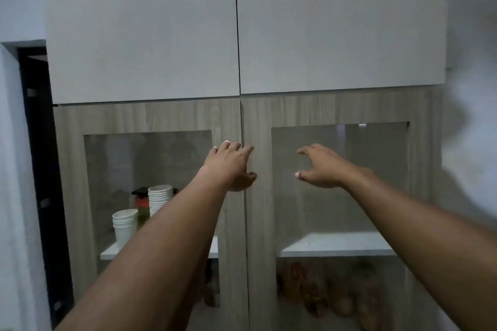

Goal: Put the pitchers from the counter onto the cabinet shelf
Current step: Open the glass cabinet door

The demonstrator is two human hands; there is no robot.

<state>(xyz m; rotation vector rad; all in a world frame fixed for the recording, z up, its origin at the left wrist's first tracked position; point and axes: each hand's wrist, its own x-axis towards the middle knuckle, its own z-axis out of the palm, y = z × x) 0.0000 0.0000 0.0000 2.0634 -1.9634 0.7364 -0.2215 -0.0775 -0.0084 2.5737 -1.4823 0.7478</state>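
Note:
A tall wood-grain cabinet with two glass-panelled doors fills the view. Both doors are closed. My left hand (231, 166) rests on the inner edge of the left door (150, 118), fingers spread along the seam between the doors. My right hand (321, 166) hovers in front of the right door (336, 110), fingers apart and curled, holding nothing. Behind the right glass a white shelf (336, 246) shows bare. No pitchers or counter are in view.
Behind the left glass stand two stacks of white paper cups (124, 226) and a red-lidded bottle (141, 203). Brown items (317, 293) lie on the lower shelf. Two plain grey upper doors (145, 29) sit above. A dark doorway (37, 142) is at the left.

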